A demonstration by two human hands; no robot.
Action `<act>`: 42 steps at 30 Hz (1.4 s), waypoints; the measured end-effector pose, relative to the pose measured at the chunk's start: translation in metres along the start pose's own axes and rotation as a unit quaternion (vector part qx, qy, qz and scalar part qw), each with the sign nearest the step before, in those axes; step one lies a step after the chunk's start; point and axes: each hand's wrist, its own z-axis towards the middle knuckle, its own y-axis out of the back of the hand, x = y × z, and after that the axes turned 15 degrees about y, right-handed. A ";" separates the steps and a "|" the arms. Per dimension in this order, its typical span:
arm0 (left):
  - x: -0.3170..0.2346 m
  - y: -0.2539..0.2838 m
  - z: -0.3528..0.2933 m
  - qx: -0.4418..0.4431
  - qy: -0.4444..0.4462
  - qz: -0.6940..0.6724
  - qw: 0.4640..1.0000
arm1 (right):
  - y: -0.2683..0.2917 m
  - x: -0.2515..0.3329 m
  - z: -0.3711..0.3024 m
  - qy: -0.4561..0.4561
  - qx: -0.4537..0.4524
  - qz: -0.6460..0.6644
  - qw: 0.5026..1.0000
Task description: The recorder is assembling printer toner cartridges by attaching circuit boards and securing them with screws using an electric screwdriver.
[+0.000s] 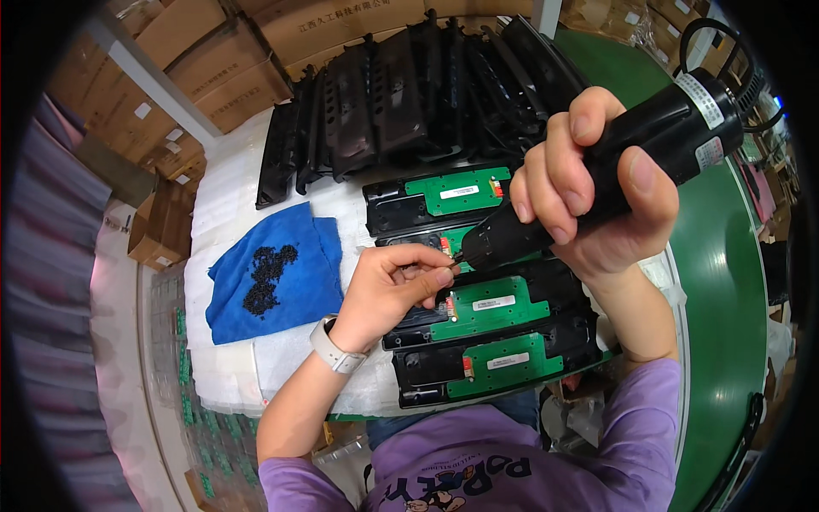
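My right hand (589,183) grips a thick black electric screwdriver (661,128), whose nose slants down to the left. At its tip, the thumb and forefinger of my left hand (388,286) are pinched together; whatever is between them is too small to make out. Beneath both hands lie several black plastic panels (567,294) in a column, each bearing a green circuit board (499,309) with a white label and a red connector. The screwdriver and my fingers partly cover the second panel from the top. Left of my left hand, small black screws (266,277) are heaped on a blue cloth (230,299).
Several more black plastic panels (375,107) stand packed upright at the back of the table, which has a white foam covering (217,183). Cardboard boxes (230,72) are stacked behind it. A black cable (708,30) loops from the screwdriver's rear. Green floor (717,358) lies right.
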 end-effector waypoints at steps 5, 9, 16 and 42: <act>0.001 0.000 0.001 0.000 0.009 -0.031 0.999 | -0.002 0.000 0.000 0.003 -0.014 -0.004 1.000; -0.002 -0.004 -0.005 -0.024 -0.014 0.034 0.999 | -0.006 0.001 -0.001 -0.007 -0.033 0.004 0.999; 0.002 -0.005 -0.004 -0.023 -0.040 0.035 0.998 | -0.011 -0.002 0.001 -0.016 -0.105 -0.027 0.994; 0.007 0.016 0.011 -0.102 -0.002 -0.029 0.994 | -0.008 -0.028 -0.009 -0.123 0.036 -0.173 0.977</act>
